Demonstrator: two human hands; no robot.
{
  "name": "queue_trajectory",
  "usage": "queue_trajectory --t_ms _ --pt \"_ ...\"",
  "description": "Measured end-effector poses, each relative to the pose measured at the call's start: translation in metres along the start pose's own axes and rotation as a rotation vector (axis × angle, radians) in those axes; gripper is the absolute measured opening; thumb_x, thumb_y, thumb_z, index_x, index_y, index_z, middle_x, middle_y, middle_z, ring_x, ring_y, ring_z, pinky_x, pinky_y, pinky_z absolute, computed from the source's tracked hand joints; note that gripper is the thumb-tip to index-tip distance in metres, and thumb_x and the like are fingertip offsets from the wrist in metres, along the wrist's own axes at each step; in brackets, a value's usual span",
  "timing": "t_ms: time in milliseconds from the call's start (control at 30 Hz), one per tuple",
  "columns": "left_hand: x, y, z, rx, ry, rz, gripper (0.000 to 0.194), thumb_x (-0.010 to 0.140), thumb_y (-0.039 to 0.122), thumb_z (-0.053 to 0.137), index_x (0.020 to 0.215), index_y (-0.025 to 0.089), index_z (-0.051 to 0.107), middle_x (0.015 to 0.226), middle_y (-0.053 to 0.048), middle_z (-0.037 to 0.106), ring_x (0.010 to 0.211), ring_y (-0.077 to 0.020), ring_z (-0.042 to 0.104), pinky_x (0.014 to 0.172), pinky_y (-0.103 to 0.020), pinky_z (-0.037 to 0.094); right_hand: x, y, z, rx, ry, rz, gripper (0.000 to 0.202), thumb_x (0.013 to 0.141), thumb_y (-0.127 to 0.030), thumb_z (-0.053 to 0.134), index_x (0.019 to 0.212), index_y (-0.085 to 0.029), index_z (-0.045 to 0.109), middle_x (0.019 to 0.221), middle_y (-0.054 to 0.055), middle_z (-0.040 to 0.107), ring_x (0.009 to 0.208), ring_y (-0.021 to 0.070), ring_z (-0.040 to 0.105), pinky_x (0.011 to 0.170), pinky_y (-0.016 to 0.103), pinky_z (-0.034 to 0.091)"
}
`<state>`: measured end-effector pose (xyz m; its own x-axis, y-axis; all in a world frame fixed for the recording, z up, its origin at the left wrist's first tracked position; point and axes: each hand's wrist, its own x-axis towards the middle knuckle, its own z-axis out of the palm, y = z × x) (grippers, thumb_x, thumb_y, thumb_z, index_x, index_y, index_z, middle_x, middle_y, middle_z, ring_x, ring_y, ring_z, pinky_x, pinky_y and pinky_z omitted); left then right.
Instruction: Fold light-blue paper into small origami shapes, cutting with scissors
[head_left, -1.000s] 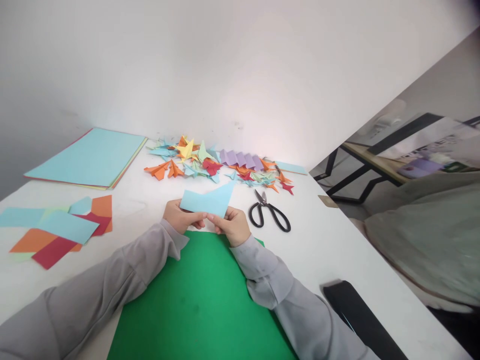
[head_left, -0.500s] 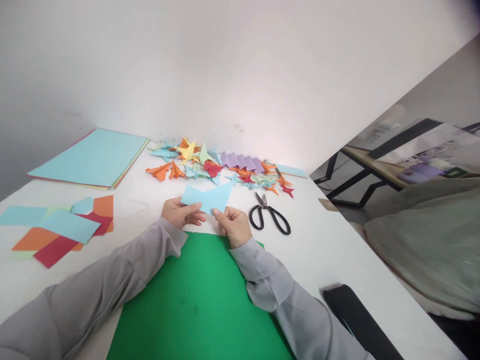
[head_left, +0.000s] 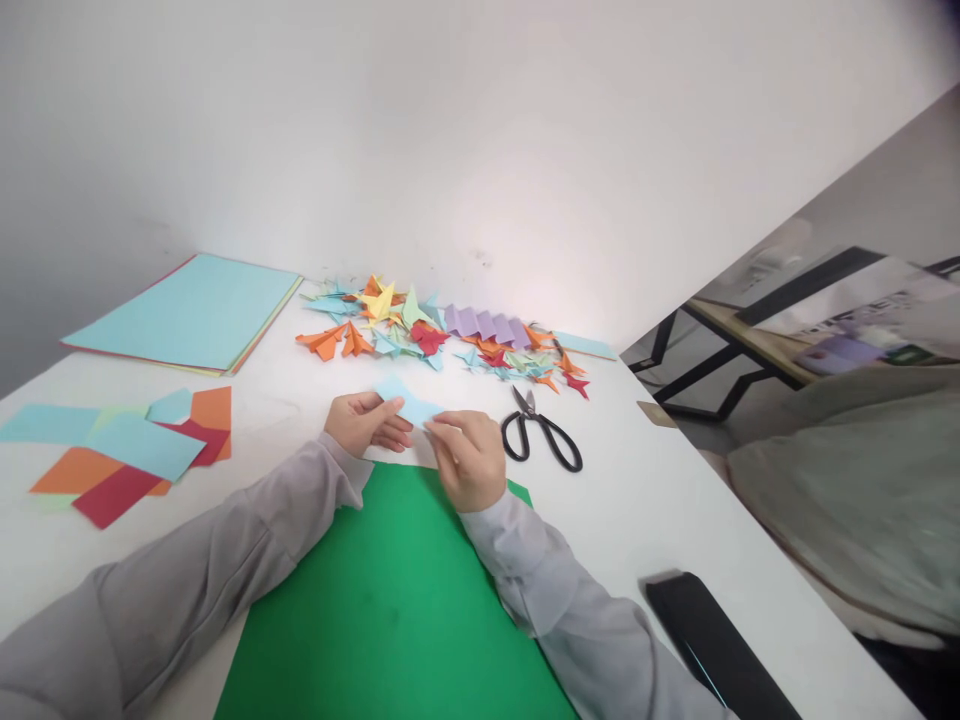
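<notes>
I have the left hand (head_left: 365, 422) gripping the left end of a light blue paper (head_left: 411, 402), thumb on top, its other fingers spread below. My right hand (head_left: 472, 462) pinches the paper's near right edge between thumb and fingers. The paper is up between both hands, just beyond the far edge of a green sheet (head_left: 394, 600) lying on the white table (head_left: 615, 520); I cannot make out its folds. Just to the right of the right hand I see scissors (head_left: 529, 411), blades slightly apart and pointing far, black handles near. Beyond the hands sits a cluster of folded paper shapes (head_left: 428, 340) in several colours, with a purple pleated strip (head_left: 486, 326) among them. On the left, loose coloured rectangles (head_left: 146, 448) overlap; farther left, a stack of large sheets (head_left: 184, 315) has light blue on top. Near right lies a long black object (head_left: 712, 640).
</notes>
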<state>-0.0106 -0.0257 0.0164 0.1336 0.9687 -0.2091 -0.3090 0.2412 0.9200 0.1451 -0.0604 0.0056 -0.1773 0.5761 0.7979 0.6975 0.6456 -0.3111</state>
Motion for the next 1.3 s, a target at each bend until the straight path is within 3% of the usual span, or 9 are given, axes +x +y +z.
queue_trajectory --t_ms 67,167,267,367,500,600,900,1167,1300 --pt "0.002 0.000 0.000 -0.049 0.024 0.068 0.034 0.052 0.038 0.073 0.063 0.008 0.060 0.052 -0.005 0.063 0.044 -0.0153 0.060 0.044 -0.026 0.050 0.003 -0.002 0.000 0.102 0.091 0.123 0.013 0.077 -0.017 0.052 0.080 -0.021 0.064 0.074 0.005 0.063 0.070 0.0178 0.056 0.064 0.033 0.044" --pt "0.005 0.002 0.000 -0.181 0.055 0.156 0.044 0.043 0.041 0.075 0.071 0.009 0.063 0.056 -0.002 0.063 0.053 -0.0136 0.061 0.053 -0.026 0.051 0.006 -0.008 0.000 0.317 0.161 0.453 0.011 0.074 -0.026 0.058 0.077 -0.019 0.065 0.062 0.002 0.061 0.053 0.0137 0.051 0.049 0.028 0.040" --pt "0.004 0.004 -0.001 -0.228 -0.052 0.086 0.046 0.037 0.036 0.078 0.072 0.009 0.065 0.055 -0.001 0.062 0.053 -0.0128 0.059 0.052 -0.025 0.049 0.007 -0.011 0.003 0.529 0.078 0.727 0.017 0.067 -0.034 0.064 0.073 -0.018 0.065 0.046 -0.003 0.050 0.041 0.0098 0.041 0.040 0.024 0.034" --pt "0.002 0.003 -0.004 -0.139 -0.091 -0.019 0.038 0.037 0.027 0.079 0.067 0.008 0.065 0.050 -0.001 0.061 0.047 -0.0134 0.057 0.047 -0.026 0.049 0.004 -0.011 0.007 0.647 -0.049 0.838 0.022 0.062 -0.037 0.066 0.070 -0.017 0.063 0.042 -0.004 0.047 0.038 0.0089 0.038 0.038 0.023 0.033" --pt "0.000 0.000 -0.007 -0.037 -0.088 -0.055 0.034 0.040 0.027 0.079 0.065 0.010 0.065 0.053 -0.003 0.064 0.051 -0.0173 0.061 0.051 -0.033 0.053 0.002 -0.009 0.009 0.684 -0.140 0.866 0.024 0.063 -0.040 0.065 0.069 -0.017 0.062 0.050 -0.002 0.054 0.041 0.0090 0.042 0.039 0.023 0.034" --pt "-0.001 -0.002 -0.006 0.071 -0.111 -0.079 0.033 0.044 0.030 0.077 0.067 0.010 0.065 0.051 -0.001 0.063 0.047 -0.0161 0.060 0.045 -0.029 0.052 0.002 -0.008 0.010 0.715 -0.201 0.820 0.022 0.066 -0.038 0.062 0.069 -0.017 0.061 0.057 0.000 0.058 0.048 0.0095 0.046 0.044 0.022 0.036" --pt "-0.003 0.002 -0.004 0.097 -0.100 -0.106 0.028 0.056 0.037 0.068 0.058 0.009 0.063 0.038 0.000 0.053 0.032 -0.0098 0.047 0.029 -0.019 0.035 0.002 -0.011 0.006 0.813 -0.331 0.895 0.026 0.067 -0.040 0.061 0.064 -0.015 0.056 0.035 -0.008 0.042 0.029 0.0054 0.033 0.030 0.019 0.025" --pt "-0.001 0.006 -0.005 0.020 -0.099 -0.170 0.034 0.061 0.038 0.063 0.067 0.005 0.067 0.051 -0.008 0.063 0.040 -0.0164 0.055 0.033 -0.024 0.041 0.000 -0.007 0.009 0.933 -0.281 0.869 0.028 0.064 -0.040 0.065 0.063 -0.014 0.055 0.039 -0.007 0.045 0.034 0.0036 0.033 0.034 0.017 0.022" --pt "-0.001 0.004 -0.003 -0.160 -0.136 -0.140 0.036 0.058 0.038 0.067 0.075 0.007 0.066 0.064 -0.010 0.067 0.053 -0.0193 0.061 0.045 -0.030 0.050 0.001 -0.006 0.008 0.844 -0.223 0.887 0.031 0.067 -0.046 0.060 0.067 -0.015 0.053 0.035 -0.010 0.039 0.029 0.0041 0.029 0.031 0.018 0.019"
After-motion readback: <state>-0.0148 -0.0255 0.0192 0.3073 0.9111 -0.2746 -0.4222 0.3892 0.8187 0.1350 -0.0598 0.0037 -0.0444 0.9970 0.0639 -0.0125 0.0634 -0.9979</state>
